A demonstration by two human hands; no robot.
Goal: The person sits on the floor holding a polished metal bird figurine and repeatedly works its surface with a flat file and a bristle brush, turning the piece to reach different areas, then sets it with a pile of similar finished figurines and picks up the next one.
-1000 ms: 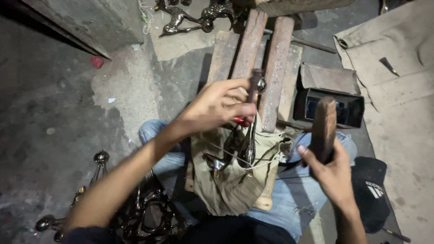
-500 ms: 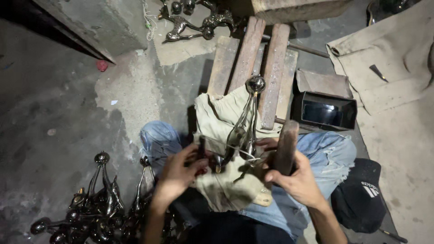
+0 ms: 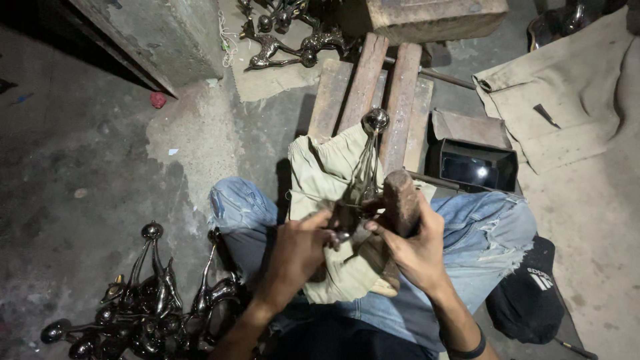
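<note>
Going left to right, I see a pile of dark metal figurines [image 3: 143,303] on the floor; my left hand [image 3: 300,250] pinches the base of a slender metal figurine [image 3: 365,175] lying on the cloth [image 3: 320,180] across my lap, and my right hand [image 3: 415,248] clenches a wooden mallet [image 3: 400,200] just beside it.

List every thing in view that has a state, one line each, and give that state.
Left hand: closed on the dark metal figure.
Right hand: gripping a worn wooden block.
Dark metal figure with a round ball top: upright on the lap, held.
Worn wooden block: upright, held.
Khaki cloth: crumpled under the figure.
Black open-topped box: lying open on the floor.
</note>
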